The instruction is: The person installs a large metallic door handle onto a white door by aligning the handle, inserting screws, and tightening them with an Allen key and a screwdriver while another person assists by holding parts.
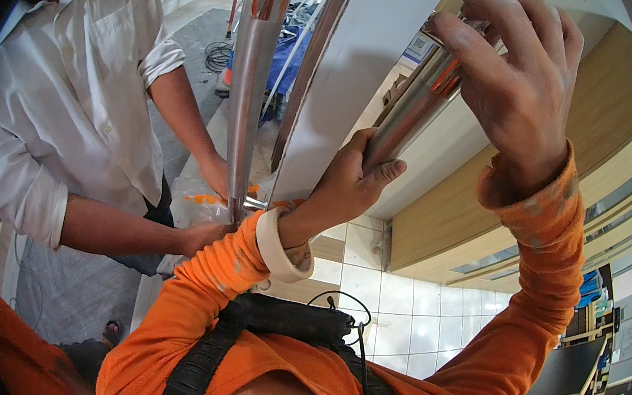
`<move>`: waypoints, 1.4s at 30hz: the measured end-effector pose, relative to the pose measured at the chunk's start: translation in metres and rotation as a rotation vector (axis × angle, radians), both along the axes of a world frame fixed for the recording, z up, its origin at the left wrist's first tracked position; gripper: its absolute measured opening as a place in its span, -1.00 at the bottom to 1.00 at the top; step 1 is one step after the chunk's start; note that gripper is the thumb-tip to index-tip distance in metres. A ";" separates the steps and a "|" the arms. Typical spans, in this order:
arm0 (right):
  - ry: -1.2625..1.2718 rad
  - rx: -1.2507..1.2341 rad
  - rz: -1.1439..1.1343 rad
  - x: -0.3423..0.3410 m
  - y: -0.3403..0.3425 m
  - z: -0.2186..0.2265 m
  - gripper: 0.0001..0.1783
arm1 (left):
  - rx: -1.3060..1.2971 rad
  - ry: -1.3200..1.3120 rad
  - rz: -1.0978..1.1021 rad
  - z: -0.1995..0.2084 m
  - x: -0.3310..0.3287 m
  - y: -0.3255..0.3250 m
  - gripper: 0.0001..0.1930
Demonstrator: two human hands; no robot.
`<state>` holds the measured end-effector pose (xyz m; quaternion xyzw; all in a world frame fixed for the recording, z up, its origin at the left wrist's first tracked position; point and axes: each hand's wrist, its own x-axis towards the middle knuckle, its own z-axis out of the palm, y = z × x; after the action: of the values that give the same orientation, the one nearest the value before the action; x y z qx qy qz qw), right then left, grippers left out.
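A white door panel (351, 75), seen edge-on, has a shiny steel tube handle on each side. My left hand (356, 175) wraps round the lower part of the right tube handle (412, 118), thumb across it. Higher up, my right hand (524, 73) curls its fingers over the same handle near its mounting post. Whether a small thing sits between those fingertips cannot be told. Left of the panel, a co-worker's hands (207, 239) are at the bottom end of the other tube handle (247, 102). Orange film or tape partly covers both tubes.
The co-worker in a white shirt (78, 81) stands close on the left. Clear plastic wrapping (194, 190) lies by their hands. Wooden cabinets (480, 210) run along the right above a white tiled floor (399, 294). Cables (217, 55) and blue sheeting (292, 60) lie beyond the door.
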<state>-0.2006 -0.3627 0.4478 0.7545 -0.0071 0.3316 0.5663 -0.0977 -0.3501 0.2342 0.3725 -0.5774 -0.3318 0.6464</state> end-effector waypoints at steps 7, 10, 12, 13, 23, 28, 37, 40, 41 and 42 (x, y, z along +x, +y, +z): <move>0.021 -0.019 0.116 0.005 0.002 0.009 -0.82 | -0.007 0.008 -0.003 0.002 -0.004 -0.003 -0.44; 0.066 -0.111 0.006 0.004 0.000 0.012 -0.84 | -0.018 0.014 0.001 0.004 -0.002 -0.004 -0.45; 0.071 -0.170 0.118 0.009 -0.010 0.014 -0.85 | -0.002 -0.009 -0.004 0.005 -0.003 -0.004 -0.46; 0.077 -0.169 0.129 0.009 -0.011 0.014 -0.85 | 0.006 -0.021 -0.002 0.005 -0.003 -0.003 -0.46; 0.015 0.031 0.156 0.009 -0.016 -0.003 -0.82 | 0.008 0.003 0.011 -0.008 0.005 -0.012 -0.41; 0.055 -0.135 0.132 0.001 -0.035 -0.010 -0.82 | -0.007 0.014 0.008 -0.016 0.004 -0.014 -0.40; 0.023 -0.478 0.870 0.057 -0.080 -0.004 -0.83 | 0.009 0.018 -0.004 -0.031 -0.001 -0.017 -0.41; 0.168 -0.316 0.408 0.015 -0.047 -0.014 -0.82 | 0.020 -0.005 0.003 -0.034 -0.001 -0.013 -0.41; 0.204 -0.251 0.271 0.004 -0.036 -0.019 -0.82 | 0.020 0.007 -0.003 -0.037 -0.002 -0.012 -0.41; 0.215 -0.228 0.221 0.002 -0.030 -0.023 -0.82 | 0.020 0.018 -0.008 -0.040 -0.003 -0.012 -0.41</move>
<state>-0.1990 -0.3927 0.4244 0.7126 0.1740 0.3080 0.6059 -0.1003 -0.3617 0.1937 0.3738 -0.5697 -0.3433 0.6464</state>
